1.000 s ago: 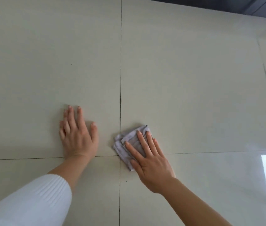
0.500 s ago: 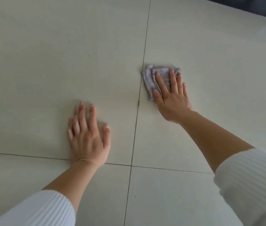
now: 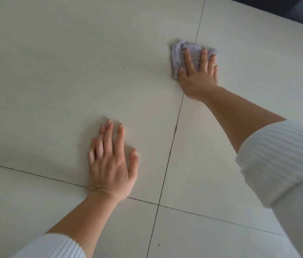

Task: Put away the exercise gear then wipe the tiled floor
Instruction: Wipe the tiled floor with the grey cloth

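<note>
- The grout cross (image 3: pixel 158 204), where four tiles of the tiled floor (image 3: pixel 54 71) meet, serves as the landmark here.
- The right hand (image 3: pixel 199 75) lies flat, fingers straight and spread, and presses the folded grey cloth (image 3: pixel 189 51) onto the floor. It grips nothing; the palm and fingers only bear down.
- The cloth now sits far beyond the cross, straddling the grout line that runs away from it. A second ago it lay right at the cross, so the stroke has travelled outward to nearly full arm's reach.
- The left hand (image 3: pixel 109 164) stays planted just left of the cross and slightly beyond it, fingers extended and palm down on bare tile, holding nothing. It looks like a brace for the lean.
- No exercise gear shows in view, so I judge the task to be in its wiping phase.
- With the arm this stretched, the stroke is probably at its far end; a return pull or a shift to fresh tile seems likely next.
- A small dark speck (image 3: pixel 124 67) sits well beyond the cross to its left, off the cloth's lane, and may still need a pass.
</note>
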The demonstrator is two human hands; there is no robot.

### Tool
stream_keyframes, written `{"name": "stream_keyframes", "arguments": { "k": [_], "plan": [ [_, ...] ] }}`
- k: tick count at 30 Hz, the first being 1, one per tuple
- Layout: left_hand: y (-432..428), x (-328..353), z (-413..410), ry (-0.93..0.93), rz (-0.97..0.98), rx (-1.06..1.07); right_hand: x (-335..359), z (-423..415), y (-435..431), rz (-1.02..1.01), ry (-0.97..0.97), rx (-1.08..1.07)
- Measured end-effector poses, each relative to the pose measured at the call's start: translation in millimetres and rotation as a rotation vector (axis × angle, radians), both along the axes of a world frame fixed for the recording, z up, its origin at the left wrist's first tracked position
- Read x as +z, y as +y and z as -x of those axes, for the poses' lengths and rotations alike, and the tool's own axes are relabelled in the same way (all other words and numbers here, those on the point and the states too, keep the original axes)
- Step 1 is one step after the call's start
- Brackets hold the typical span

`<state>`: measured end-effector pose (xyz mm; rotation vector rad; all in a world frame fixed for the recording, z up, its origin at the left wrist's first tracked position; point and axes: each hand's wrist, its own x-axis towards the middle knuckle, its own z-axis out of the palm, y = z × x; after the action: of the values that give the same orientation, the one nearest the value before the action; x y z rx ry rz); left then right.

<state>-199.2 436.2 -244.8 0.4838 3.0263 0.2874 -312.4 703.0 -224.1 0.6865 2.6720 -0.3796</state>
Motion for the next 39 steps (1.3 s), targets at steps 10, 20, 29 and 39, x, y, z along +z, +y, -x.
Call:
{"name": "stream_keyframes", "arguments": {
  "k": [10,20,29,39],
  "plan": [
    [0,5,-2,-0.069,0.013,-0.001,-1,-150,-75,-0.006,0.093,0.583],
    [0,8,0,-0.091,0.023,-0.008,0,-87,-12,-0.084,0.049,0.544],
    [-2,6,1,-0.084,0.053,-0.03,-8,33,-21,-0.053,0.09,0.259],
    [-2,5,0,-0.063,0.037,-0.025,1,62,-94,0.027,0.075,0.496]
  ]
}}
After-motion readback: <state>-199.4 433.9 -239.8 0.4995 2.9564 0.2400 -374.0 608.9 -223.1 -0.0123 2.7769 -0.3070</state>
